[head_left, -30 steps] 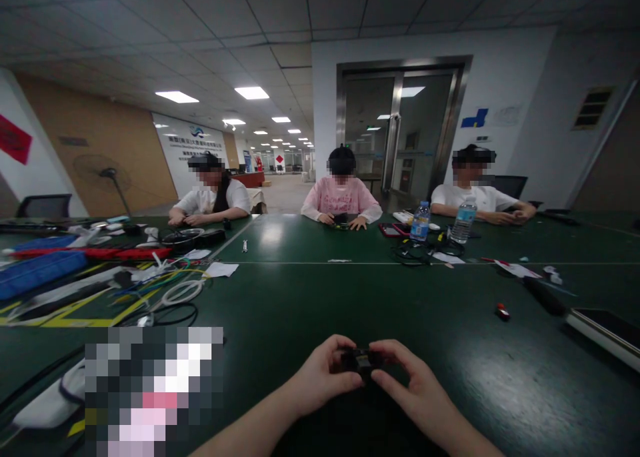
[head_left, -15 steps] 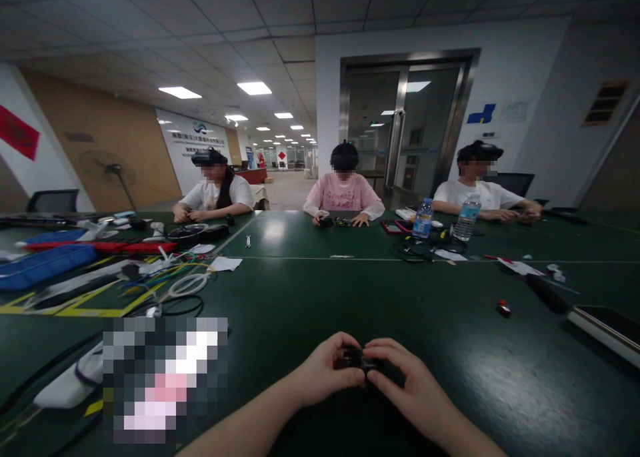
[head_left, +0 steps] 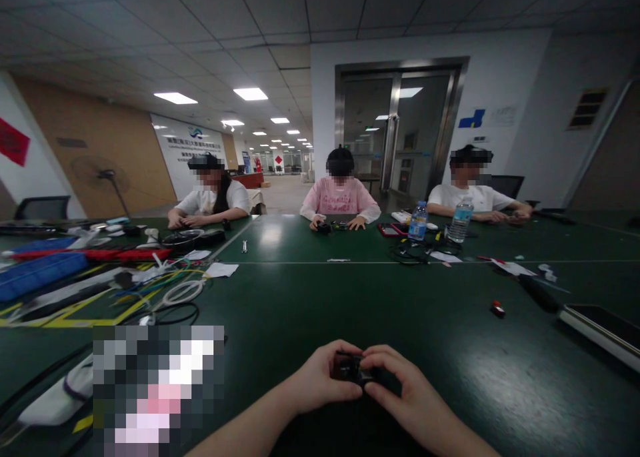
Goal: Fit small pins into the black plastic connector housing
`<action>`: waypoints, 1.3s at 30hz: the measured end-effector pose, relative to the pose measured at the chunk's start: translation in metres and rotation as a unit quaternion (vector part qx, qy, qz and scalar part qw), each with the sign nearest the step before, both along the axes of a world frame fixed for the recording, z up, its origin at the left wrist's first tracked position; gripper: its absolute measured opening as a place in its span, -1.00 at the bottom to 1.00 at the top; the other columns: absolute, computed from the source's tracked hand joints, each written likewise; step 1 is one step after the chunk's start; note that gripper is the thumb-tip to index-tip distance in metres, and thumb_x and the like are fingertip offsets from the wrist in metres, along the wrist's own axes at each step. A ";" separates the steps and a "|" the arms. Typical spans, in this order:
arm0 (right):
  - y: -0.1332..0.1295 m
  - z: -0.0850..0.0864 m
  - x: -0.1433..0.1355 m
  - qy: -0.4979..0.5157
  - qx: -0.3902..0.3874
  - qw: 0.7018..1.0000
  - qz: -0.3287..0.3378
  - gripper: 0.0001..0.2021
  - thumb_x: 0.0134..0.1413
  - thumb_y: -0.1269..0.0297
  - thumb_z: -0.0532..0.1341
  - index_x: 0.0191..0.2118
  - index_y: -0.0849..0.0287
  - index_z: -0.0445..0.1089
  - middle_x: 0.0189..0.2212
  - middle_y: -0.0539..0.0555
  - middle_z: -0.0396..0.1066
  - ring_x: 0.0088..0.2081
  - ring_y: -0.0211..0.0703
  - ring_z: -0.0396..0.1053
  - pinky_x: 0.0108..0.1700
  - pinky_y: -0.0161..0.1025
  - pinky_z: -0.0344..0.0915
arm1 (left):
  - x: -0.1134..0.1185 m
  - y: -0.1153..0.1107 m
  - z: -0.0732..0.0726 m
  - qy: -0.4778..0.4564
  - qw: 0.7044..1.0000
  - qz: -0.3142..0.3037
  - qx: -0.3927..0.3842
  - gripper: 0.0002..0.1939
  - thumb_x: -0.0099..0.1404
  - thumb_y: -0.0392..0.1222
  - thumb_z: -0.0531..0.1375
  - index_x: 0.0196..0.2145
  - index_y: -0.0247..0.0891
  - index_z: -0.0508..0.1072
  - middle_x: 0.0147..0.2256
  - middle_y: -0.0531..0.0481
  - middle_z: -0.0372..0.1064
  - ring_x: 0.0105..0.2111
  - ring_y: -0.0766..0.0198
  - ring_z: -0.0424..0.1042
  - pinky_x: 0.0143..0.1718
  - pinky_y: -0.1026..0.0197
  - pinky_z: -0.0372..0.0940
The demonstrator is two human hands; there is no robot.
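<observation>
Low in the middle of the view, my left hand (head_left: 327,380) and my right hand (head_left: 397,383) meet around a small black object (head_left: 350,369). Fingers and thumb of the left hand curl round its left side. On the other side, my right thumb and forefinger pinch its right end. Both hands hold it just above the dark green table (head_left: 280,303). Most of the object is covered by my fingers, so its kind cannot be made out.
A red-and-black small part (head_left: 497,309) lies to the right, near a flat white-edged device (head_left: 600,330). Cables (head_left: 184,291), blue trays (head_left: 43,275) and a power strip (head_left: 55,397) crowd the left. Across the table, several people sit near water bottles (head_left: 461,220).
The camera view has shifted slightly, so the scene sits a little lower and further left. Both hands stay on the black object, with a small shift of the fingers.
</observation>
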State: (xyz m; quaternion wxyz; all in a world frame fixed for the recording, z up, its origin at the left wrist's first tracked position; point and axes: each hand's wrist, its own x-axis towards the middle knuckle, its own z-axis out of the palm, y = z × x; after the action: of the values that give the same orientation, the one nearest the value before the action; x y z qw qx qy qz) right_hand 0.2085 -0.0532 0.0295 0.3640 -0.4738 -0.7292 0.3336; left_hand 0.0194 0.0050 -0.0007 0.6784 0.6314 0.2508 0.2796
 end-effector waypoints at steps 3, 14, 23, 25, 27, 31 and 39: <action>-0.001 0.000 0.000 -0.005 0.007 1.000 -0.003 -0.83 -0.01 0.37 0.18 -0.23 0.08 0.38 -0.13 0.08 0.35 -0.06 -0.07 0.31 0.03 -0.12 0.22 | 0.001 0.000 0.002 0.003 1.000 0.012 0.004 -0.50 -0.05 -0.27 0.36 -0.13 -0.28 0.32 -0.28 0.00 0.36 -0.29 0.28 0.37 -0.27 0.21 0.22; -0.002 0.005 0.000 -0.013 -0.005 1.000 -0.002 -0.84 0.00 0.33 0.18 -0.23 0.07 0.38 -0.11 0.09 0.33 -0.05 -0.06 0.31 0.03 -0.11 0.23 | -0.001 0.000 0.000 -0.011 1.000 -0.011 -0.011 -0.49 -0.04 -0.25 0.37 -0.13 -0.28 0.30 -0.25 -0.02 0.35 -0.28 0.28 0.37 -0.27 0.20 0.22; -0.001 0.004 -0.001 -0.007 -0.010 1.000 -0.007 -0.83 0.00 0.34 0.18 -0.22 0.07 0.38 -0.11 0.09 0.35 -0.05 -0.07 0.31 0.04 -0.11 0.23 | -0.002 -0.001 0.000 -0.013 1.000 -0.011 -0.001 -0.49 -0.02 -0.27 0.35 -0.11 -0.23 0.29 -0.20 -0.02 0.33 -0.26 0.27 0.37 -0.25 0.20 0.24; -0.002 0.005 -0.001 -0.001 -0.009 1.000 -0.006 -0.84 0.00 0.35 0.18 -0.23 0.08 0.38 -0.11 0.09 0.35 -0.05 -0.07 0.31 0.04 -0.12 0.23 | -0.002 -0.001 0.001 -0.011 1.000 -0.012 0.000 -0.50 -0.01 -0.28 0.35 -0.11 -0.23 0.29 -0.21 -0.01 0.33 -0.26 0.28 0.37 -0.25 0.20 0.24; -0.002 0.005 0.000 0.004 -0.009 1.000 -0.009 -0.84 0.00 0.35 0.18 -0.24 0.09 0.39 -0.11 0.09 0.36 -0.04 -0.06 0.31 0.04 -0.11 0.22 | -0.002 -0.002 0.003 -0.018 1.000 -0.012 -0.001 -0.50 -0.02 -0.28 0.35 -0.11 -0.24 0.29 -0.21 0.00 0.33 -0.27 0.29 0.36 -0.25 0.21 0.23; 0.000 0.002 0.000 0.008 -0.007 1.000 -0.016 -0.83 -0.01 0.35 0.19 -0.24 0.08 0.40 -0.11 0.09 0.36 -0.04 -0.04 0.31 0.05 -0.09 0.21 | 0.000 -0.003 0.005 -0.034 0.999 -0.014 -0.015 -0.47 -0.05 -0.23 0.38 -0.13 -0.25 0.29 -0.24 0.00 0.32 -0.28 0.30 0.35 -0.26 0.23 0.21; 0.000 0.003 0.000 0.015 -0.014 1.000 -0.019 -0.84 0.01 0.30 0.19 -0.23 0.07 0.40 -0.09 0.08 0.36 -0.01 -0.05 0.30 0.07 -0.11 0.19 | 0.000 -0.005 0.009 -0.035 0.999 -0.007 -0.032 -0.50 -0.04 -0.21 0.37 -0.15 -0.25 0.29 -0.25 0.00 0.32 -0.33 0.35 0.35 -0.31 0.25 0.19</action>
State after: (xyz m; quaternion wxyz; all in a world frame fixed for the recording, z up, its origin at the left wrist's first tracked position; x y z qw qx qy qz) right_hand 0.2088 -0.0534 0.0325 0.3742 -0.4881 -0.7096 0.3439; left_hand 0.0196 -0.0004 0.0082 0.7090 0.6007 0.2310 0.2884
